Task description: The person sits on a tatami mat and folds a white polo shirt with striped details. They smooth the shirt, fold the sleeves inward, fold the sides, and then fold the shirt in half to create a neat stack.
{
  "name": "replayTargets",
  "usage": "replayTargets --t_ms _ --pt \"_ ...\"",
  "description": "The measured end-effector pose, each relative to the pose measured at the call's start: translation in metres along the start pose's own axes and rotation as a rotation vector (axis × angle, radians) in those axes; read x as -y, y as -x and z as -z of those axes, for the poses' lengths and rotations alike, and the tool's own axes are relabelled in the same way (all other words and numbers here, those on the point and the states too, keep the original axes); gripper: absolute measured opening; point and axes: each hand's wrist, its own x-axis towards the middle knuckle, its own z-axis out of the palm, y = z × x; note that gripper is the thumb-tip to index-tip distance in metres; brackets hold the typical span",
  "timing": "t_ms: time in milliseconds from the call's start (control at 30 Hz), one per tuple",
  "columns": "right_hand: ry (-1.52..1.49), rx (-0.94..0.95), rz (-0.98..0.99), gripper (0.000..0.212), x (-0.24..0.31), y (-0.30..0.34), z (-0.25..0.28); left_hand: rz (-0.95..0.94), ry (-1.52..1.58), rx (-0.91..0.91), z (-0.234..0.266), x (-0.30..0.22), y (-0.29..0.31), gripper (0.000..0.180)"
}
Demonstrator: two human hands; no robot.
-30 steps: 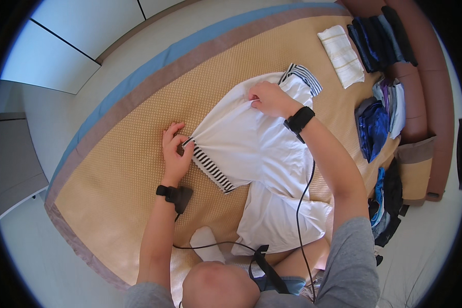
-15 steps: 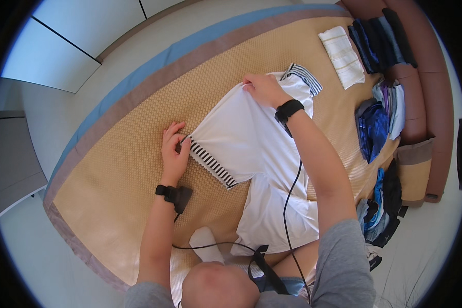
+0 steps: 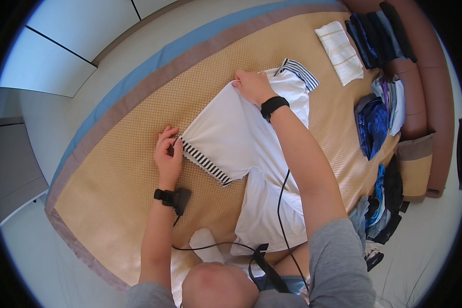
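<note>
A white shirt [image 3: 226, 126] with black-and-white striped sleeve cuffs lies spread over the woven mat in front of me. My left hand [image 3: 168, 154] pinches the corner of the near striped cuff [image 3: 206, 161]. Farther up, my right hand [image 3: 252, 87] is closed on the shirt's upper edge, close to the shoulder. Between my hands the sleeve's edge runs nearly straight. The other striped cuff [image 3: 301, 73] rests just beyond my right hand. The shirt's lower part [image 3: 267, 220] reaches toward my legs, partly behind my right forearm.
A folded white cloth [image 3: 340, 54] lies at the far right beside a row of dark folded clothes [image 3: 377, 38]. Nearer are blue folded garments [image 3: 372, 126] and a loose clothes pile [image 3: 380, 205]. Black cables [image 3: 281, 205] run from my wrist straps across the shirt and my lap.
Both hands have shifted slightly left, drawing the shirt's sleeve with them. The sleeve's upper edge looks straighter and tauter.
</note>
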Motion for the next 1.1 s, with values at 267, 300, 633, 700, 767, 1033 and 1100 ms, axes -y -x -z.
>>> replayTargets --t_ms 267,300,633,700,767,1033,1100 --pt "0.088 0.161 0.056 0.022 -0.035 0.006 0.049 -0.032 -0.106 -0.024 -0.004 -0.006 0.000 0.008" --pt "0.104 0.190 0.056 0.020 -0.050 0.006 0.058 -0.042 -0.101 -0.026 -0.006 -0.005 0.000 0.008" --pt "0.388 -0.061 0.081 0.018 -0.056 -0.005 0.065 -0.074 -0.139 -0.060 -0.003 0.000 0.001 0.006" --pt "0.490 -0.136 0.040 0.016 -0.056 -0.004 0.047 -0.081 -0.147 -0.064 -0.005 0.000 0.001 0.006" --pt "0.545 -0.213 0.024 0.015 -0.059 -0.001 0.028 -0.093 -0.157 -0.065 -0.007 -0.002 0.001 0.006" --pt "0.157 -0.360 0.041 0.026 -0.023 0.068 0.048 -0.056 -0.086 -0.079 -0.009 0.008 0.002 0.006" --pt "0.067 -0.316 0.033 0.032 -0.028 0.116 0.053 -0.062 -0.085 -0.069 -0.007 0.009 0.001 0.006"
